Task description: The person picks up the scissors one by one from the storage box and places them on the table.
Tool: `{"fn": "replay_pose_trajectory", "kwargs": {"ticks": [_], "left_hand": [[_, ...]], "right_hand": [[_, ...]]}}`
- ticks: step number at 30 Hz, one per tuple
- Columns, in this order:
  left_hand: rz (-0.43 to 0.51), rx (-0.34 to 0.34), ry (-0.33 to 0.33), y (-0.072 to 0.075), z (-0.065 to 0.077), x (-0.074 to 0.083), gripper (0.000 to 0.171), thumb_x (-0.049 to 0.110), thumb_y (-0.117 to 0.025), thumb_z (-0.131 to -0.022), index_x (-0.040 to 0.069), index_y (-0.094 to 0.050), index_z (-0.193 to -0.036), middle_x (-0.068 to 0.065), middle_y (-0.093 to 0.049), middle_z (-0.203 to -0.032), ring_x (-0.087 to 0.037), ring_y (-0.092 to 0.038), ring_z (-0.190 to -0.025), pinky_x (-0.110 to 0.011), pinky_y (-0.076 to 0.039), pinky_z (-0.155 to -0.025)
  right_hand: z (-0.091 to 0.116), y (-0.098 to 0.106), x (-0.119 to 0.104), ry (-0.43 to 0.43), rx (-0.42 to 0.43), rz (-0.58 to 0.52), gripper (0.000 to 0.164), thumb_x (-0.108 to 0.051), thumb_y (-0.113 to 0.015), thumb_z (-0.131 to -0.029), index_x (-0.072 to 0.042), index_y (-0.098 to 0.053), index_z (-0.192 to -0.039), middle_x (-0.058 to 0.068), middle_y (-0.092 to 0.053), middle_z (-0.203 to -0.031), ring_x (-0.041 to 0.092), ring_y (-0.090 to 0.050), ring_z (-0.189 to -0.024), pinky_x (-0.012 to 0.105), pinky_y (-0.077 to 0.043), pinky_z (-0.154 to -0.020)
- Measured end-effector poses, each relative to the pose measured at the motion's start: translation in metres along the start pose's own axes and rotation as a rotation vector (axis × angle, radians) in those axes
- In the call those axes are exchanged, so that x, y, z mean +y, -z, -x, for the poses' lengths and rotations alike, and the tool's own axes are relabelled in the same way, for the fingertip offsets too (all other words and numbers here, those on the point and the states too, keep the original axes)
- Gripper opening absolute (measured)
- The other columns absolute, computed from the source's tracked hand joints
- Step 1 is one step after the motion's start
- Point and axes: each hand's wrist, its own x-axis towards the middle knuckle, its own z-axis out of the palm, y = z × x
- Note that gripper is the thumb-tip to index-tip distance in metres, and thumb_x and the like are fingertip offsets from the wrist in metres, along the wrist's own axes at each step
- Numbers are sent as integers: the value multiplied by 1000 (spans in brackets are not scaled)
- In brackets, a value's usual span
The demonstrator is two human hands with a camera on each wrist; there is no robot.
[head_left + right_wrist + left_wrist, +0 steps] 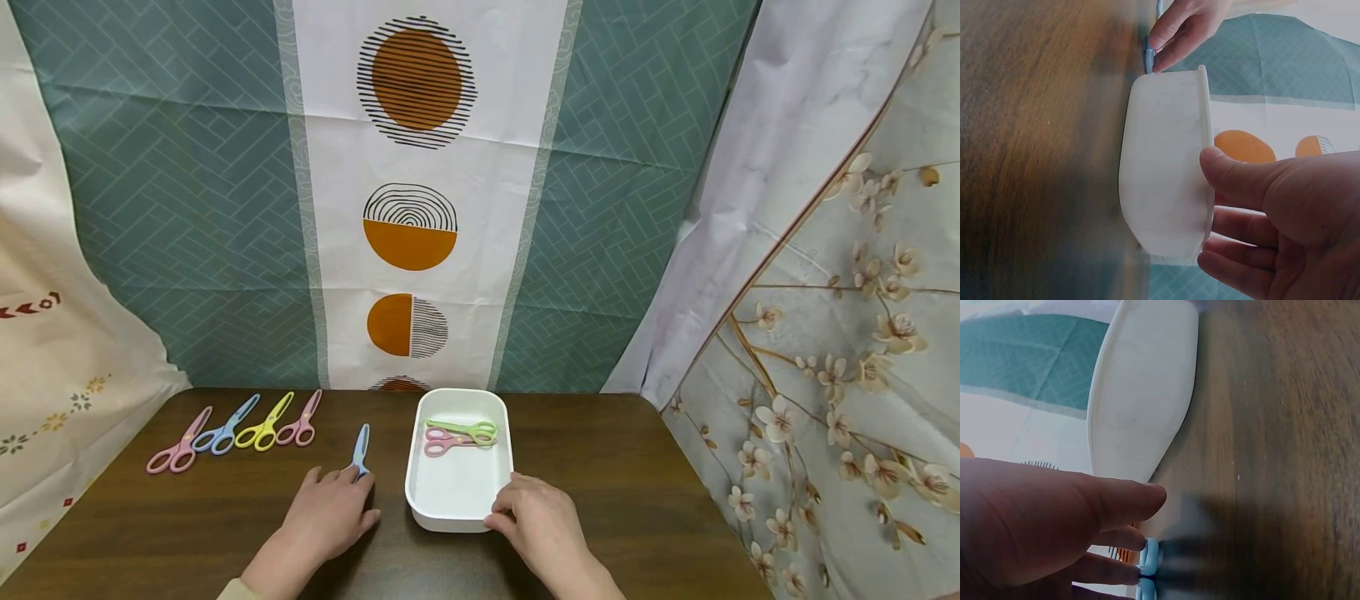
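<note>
A pair of light blue scissors (pixel 361 446) lies on the table, blades pointing away from me. My left hand (pixel 324 512) reaches over its handles with the fingertips on them; in the left wrist view the fingers touch the blue handle (pixel 1150 555) while the thumb stays apart. At the near right corner of a white tray (pixel 459 492), my right hand (pixel 543 518) pinches the rim, thumb outside and fingers over the edge. Inside the tray, toward its far end, green scissors (pixel 483 431) lie across pink scissors (pixel 438 442).
Left of the tray, several scissors lie in a row: pink scissors (pixel 180 451), blue scissors (pixel 223 434), yellow scissors (pixel 263 430) and another pink pair (pixel 298 428). A patterned curtain (pixel 202 208) hangs behind the dark wooden table (pixel 622 467), with floral cloth (pixel 840 375) along the right.
</note>
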Motion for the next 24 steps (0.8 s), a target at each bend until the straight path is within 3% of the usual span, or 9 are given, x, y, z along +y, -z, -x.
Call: {"fn": "replay_pose_trajectory", "kwargs": {"ticks": [10, 19, 24], "left_hand": [[-5, 57, 8, -8, -7, -8, 47, 40, -86, -95, 3, -74, -122, -24, -72, -129, -47, -70, -117, -69, -48, -102], [-17, 67, 28, -13, -13, -12, 47, 41, -84, -97, 3, -72, -122, -26, -71, -129, -47, -68, -116, -68, -48, -100], [-23, 84, 36, -15, -18, -16, 46, 41, -83, -98, 2, -71, -119, -26, -71, -129, -48, -68, -116, -71, -47, -100]], "right_hand": [[-1, 0, 0, 0, -7, 13, 20, -28, -99, -78, -26, -78, -76, -18, -73, -84, 17, -76, -109, 33, -61, -78], [0, 0, 0, 9, 4, 10, 21, -29, -99, -77, -27, -78, -76, -18, -69, -83, 12, -73, -93, 29, -56, -69], [1, 0, 0, 10, 6, 11, 21, -29, -99, -78, -26, -78, -77, -18, -72, -83, 15, -76, -101, 32, -60, -76]]}}
